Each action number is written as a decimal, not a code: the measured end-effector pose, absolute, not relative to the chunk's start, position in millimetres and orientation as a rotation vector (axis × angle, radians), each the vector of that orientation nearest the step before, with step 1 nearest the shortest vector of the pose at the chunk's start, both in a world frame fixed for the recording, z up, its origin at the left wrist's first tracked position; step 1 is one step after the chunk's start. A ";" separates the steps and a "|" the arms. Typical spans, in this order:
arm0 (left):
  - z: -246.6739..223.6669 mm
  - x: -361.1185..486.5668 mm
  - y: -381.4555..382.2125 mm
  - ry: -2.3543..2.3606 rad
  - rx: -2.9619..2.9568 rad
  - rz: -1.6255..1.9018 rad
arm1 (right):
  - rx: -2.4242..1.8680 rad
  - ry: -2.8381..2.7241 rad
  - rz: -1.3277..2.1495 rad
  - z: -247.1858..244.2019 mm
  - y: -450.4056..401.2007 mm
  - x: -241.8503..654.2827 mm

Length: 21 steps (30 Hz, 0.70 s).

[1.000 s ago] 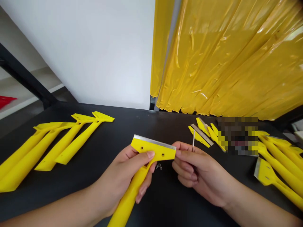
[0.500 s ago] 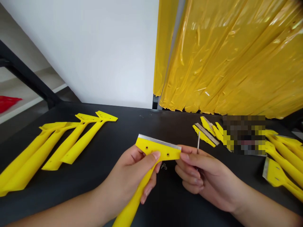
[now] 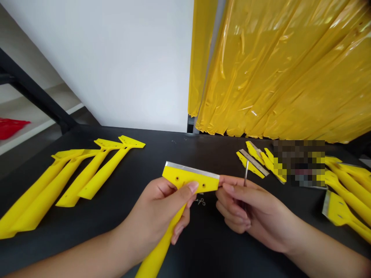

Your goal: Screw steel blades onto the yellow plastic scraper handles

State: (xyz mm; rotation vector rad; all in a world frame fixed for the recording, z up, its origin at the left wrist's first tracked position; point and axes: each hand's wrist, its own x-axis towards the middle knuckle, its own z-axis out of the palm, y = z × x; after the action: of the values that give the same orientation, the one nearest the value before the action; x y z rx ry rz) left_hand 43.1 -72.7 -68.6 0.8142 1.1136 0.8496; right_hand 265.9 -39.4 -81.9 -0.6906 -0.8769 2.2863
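A yellow scraper [image 3: 191,178] with a metal blade along its top edge and two holes in its head is gripped by my left hand [image 3: 165,204], thumb on the head. Its handle slants down to the left. My right hand [image 3: 252,204] is closed round a thin metal rod [image 3: 246,173] that points up, and its forefinger touches the right end of the scraper head. Small metal pieces [image 3: 200,201] lie on the black table behind the scraper.
Several yellow handles [image 3: 101,170] lie at the left of the black table [image 3: 162,150]. Yellow plates with metal blades [image 3: 253,162] and assembled scrapers [image 3: 339,210] lie at the right. Yellow plastic sheeting [image 3: 278,69] hangs behind.
The scraper has shifted slightly left and up with my left hand. My right thumb has come off the scraper's end, and more of the small metal pieces show.
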 end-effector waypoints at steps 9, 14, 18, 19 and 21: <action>-67.3 33.6 -56.2 1.145 0.785 0.950 | -1.184 -1.292 1.822 -75.2 -16.3 276.5; -73.9 32.1 -54.8 1.115 0.768 0.949 | -1.426 -1.458 1.627 -83.6 -14.7 276.3; -79.1 31.8 -51.0 1.115 0.729 0.952 | -1.416 -1.780 1.343 -86.4 -13.3 279.5; -79.9 31.4 -50.1 1.109 0.725 0.954 | -1.394 -1.854 1.263 -86.7 -13.1 281.1; -80.9 29.9 -48.6 1.101 0.720 0.958 | -1.374 -1.950 1.153 -87.5 -12.7 284.2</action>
State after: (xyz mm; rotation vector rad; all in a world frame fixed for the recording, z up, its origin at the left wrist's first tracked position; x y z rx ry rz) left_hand 29.9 -48.6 -80.9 0.7201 1.1010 0.9580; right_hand 284.2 -12.7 -87.5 -1.3740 -1.9498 1.1534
